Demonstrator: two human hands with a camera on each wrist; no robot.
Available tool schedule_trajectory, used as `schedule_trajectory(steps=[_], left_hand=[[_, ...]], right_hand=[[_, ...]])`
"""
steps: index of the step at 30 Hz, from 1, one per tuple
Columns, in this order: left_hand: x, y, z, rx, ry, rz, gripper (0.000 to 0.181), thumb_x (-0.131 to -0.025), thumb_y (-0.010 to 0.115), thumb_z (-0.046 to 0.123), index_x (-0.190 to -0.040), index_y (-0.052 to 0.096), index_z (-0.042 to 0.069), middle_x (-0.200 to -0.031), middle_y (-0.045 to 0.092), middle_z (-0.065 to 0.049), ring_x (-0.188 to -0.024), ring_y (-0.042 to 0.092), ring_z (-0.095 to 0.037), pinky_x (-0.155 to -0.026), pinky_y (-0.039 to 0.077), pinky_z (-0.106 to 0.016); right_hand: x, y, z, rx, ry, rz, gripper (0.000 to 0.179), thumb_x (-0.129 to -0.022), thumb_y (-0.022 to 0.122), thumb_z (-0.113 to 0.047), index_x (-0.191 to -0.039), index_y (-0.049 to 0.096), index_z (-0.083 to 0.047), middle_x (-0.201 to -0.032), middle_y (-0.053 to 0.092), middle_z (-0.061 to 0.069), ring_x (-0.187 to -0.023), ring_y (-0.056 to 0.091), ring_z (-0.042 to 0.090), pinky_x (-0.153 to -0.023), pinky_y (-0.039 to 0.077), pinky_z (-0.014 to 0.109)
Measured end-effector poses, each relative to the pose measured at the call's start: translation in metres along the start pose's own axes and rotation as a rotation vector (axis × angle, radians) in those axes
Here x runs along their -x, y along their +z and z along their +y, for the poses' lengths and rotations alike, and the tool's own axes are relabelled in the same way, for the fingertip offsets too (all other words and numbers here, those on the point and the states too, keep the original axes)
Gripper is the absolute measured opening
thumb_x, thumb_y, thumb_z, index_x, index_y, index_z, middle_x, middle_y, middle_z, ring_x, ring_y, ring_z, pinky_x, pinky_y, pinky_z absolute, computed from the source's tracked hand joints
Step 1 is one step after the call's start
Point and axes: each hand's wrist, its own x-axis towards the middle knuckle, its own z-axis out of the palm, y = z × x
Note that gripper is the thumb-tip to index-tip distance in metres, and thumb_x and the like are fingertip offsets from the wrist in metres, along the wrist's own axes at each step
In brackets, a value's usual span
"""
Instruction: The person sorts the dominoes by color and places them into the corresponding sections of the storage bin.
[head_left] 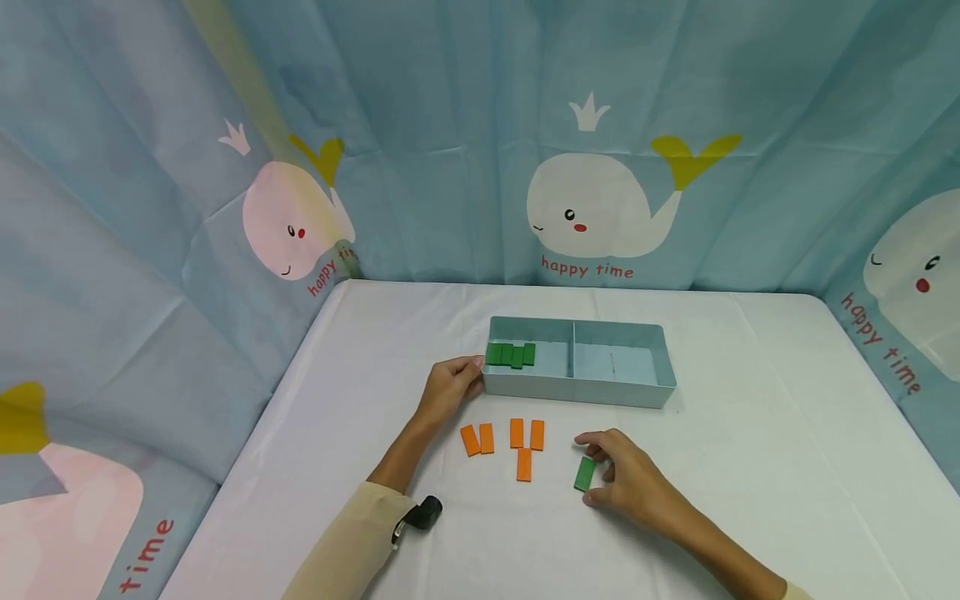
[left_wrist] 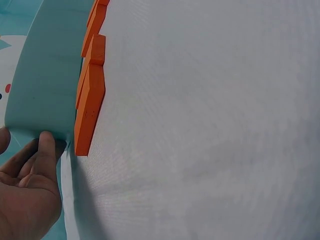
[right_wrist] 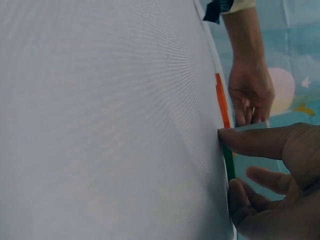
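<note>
The left sleeve [head_left: 347, 542] is beige, a rounded black device [head_left: 426, 512] with a silvery fitting [head_left: 397, 532] attached near its cuff [head_left: 388, 493]; the right sleeve [head_left: 797, 592] shows a beige edge.

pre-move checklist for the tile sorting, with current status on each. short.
1. Tray braced: ok; the left hand touches its left end.
2. Loose green tile at the right hand: ok; it lies between thumb and fingers.
3. Firm pinch on that tile: cannot tell; contact at both ends is unclear.
4. Left compartment one colour: ok; four green tiles, no orange.
5. Room for another tile there: ok; bare floor shows to their right.
6. Orange tiles in the tray: not ok; all five lie on the white tablecloth in front of it.
</note>
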Motion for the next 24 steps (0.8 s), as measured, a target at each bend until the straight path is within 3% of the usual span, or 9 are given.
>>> schedule_trajectory(steps=[12,24], left_hand=[[0.0011,0.0004,0.0017,0.005,-0.011,0.003,0.046,-0.109,0.063,0.032,-0.138,0.068,-0.004,-0.129,0.073,-0.019,-0.095,0.064,-0.01,-0.088,0.059,-0.018],[-0.0006,0.0001,-0.0001,0.004,-0.013,0.004,0.045,-0.109,0.064,0.032,-0.137,0.069,-0.004,-0.128,0.074,-0.017,-0.095,0.064,-0.01,-0.085,0.058,-0.016]], right_hand=[[0.0003,0.0034,-0.0014,0.027,-0.007,0.014,0.067,-0.076,0.087,0.006,-0.136,0.065,-0.012,-0.112,0.062,-0.005,-0.103,0.055,0.016,-0.081,0.055,0.023],[0.0001,0.0042,-0.0042,0.008,-0.024,0.045,0.067,-0.076,0.084,0.008,-0.136,0.066,-0.014,-0.115,0.065,-0.002,-0.102,0.058,0.017,-0.078,0.056,0.023]])
